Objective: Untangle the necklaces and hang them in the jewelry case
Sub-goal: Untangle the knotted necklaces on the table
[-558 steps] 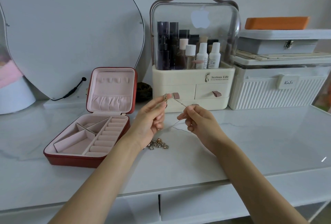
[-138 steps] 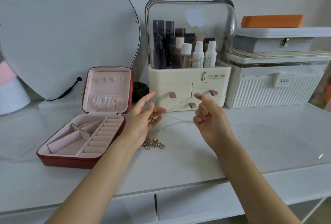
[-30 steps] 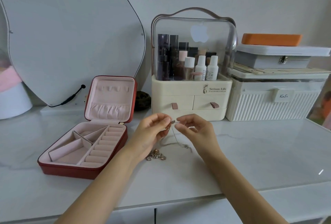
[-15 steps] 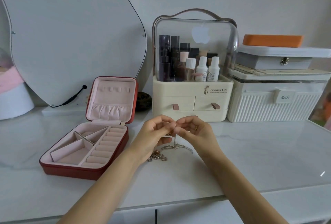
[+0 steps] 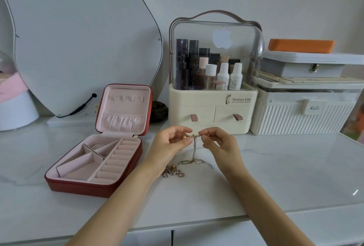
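Note:
A thin gold necklace chain (image 5: 194,148) hangs between my two hands above the white table, its lower end lying in loose coils on the tabletop. My left hand (image 5: 170,145) pinches the chain's top on one side, and my right hand (image 5: 219,145) pinches it on the other, fingertips a few centimetres apart. A small heap of gold jewelry (image 5: 173,173) lies on the table under my left wrist. The red jewelry case (image 5: 96,183) stands open at the left, its pink lid (image 5: 125,108) upright with hooks and a gathered pocket.
A cream cosmetics organizer (image 5: 212,106) with a clear dome stands right behind my hands. A white ribbed box (image 5: 301,117) with stacked boxes on it is at the right. A curved mirror (image 5: 78,39) leans on the wall at left. The table's front edge (image 5: 197,224) is near.
My hands have drawn slightly apart, and a short stretch of chain now shows taut between the fingertips. The chain's lower end still rests on the table.

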